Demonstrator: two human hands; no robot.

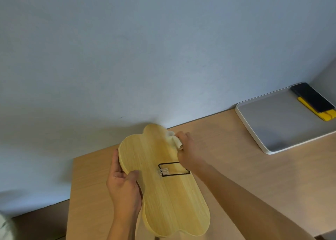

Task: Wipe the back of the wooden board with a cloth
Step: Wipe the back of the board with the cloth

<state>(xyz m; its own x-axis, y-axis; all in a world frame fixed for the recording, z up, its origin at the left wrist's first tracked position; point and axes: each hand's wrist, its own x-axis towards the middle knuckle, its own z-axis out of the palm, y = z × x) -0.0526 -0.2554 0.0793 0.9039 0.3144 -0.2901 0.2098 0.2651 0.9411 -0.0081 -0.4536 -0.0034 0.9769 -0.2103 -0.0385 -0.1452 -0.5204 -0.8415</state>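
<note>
One wooden board (163, 194) gripped by left hand (123, 187); one cloth (174, 139) clenched in right hand (189, 150)

- Left hand (123, 183) grips the wavy wooden board (163, 181) by its edge.
- Right hand (187, 148) presses a cloth (173, 138) on its far end.

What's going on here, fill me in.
A person is wiping the back of a cloud-shaped wooden board over a wooden table. The left hand grips the board's left edge, holding it tilted. The right hand presses a bunched pale cloth against the far end, just past the black wire stand. A grey tray sits off to the right.
</note>
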